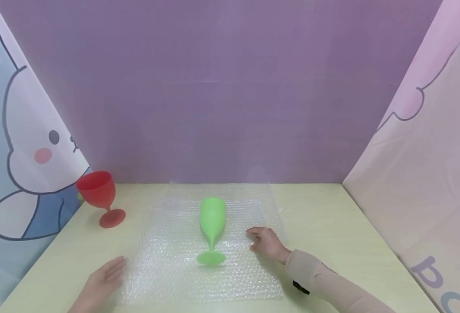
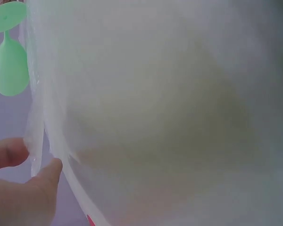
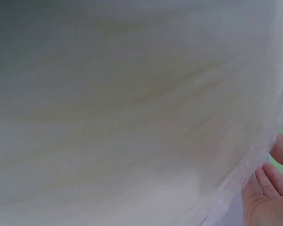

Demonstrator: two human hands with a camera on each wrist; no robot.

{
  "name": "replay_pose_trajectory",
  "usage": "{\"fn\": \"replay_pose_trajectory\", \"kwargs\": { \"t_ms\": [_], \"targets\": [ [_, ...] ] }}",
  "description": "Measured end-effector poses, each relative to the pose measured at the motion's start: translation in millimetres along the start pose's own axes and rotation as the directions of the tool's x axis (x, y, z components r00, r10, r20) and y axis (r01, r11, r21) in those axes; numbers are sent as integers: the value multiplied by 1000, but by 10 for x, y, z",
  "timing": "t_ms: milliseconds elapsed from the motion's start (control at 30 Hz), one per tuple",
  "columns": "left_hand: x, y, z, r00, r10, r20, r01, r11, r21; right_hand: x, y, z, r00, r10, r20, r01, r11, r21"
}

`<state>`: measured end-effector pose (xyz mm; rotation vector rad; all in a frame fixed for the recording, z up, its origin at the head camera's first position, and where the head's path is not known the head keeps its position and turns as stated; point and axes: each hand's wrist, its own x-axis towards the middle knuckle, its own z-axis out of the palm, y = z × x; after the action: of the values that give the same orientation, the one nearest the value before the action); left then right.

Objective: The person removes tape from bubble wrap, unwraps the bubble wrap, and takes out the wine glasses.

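A light green plastic goblet (image 1: 213, 216) lies on its side on a sheet of bubble wrap (image 1: 167, 278), its round foot toward me. My left hand (image 1: 100, 280), slightly blurred, is at the sheet's left edge. In the left wrist view its thumb and a finger are apart, with the wrap's edge between them. Over the right part of the sheet is my right hand (image 1: 269, 243), fingers loosely bent and thumb apart from them. The right wrist view has that hand (image 3: 271, 193) beside the wrap's edge; whether it touches cannot be told.
A red goblet (image 1: 98, 191) stands upright at the table's back left. The pale yellow table (image 1: 331, 226) is bounded by a purple back panel (image 1: 222, 95) and printed side panels (image 1: 433, 174). A dark strap (image 1: 301, 287) shows under the right sleeve.
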<state>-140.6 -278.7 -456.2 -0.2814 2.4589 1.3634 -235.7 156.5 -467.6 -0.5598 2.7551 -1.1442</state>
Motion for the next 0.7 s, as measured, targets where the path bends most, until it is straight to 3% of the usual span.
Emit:
{"fn": "replay_pose_trajectory", "kwargs": {
  "t_ms": [400,500,700],
  "targets": [
    [-3,18,-82,999,27,-31,-26,999,48,32,7,4,1000,-3,0,3,1000,-1],
    [-37,139,-134,997,42,-63,-36,995,89,35,8,8,1000,-8,8,8,1000,-6],
    [-91,535,-225,977,171,-130,-150,976,161,23,18,6,1000,-2,12,2,1000,-7]
  ]
}}
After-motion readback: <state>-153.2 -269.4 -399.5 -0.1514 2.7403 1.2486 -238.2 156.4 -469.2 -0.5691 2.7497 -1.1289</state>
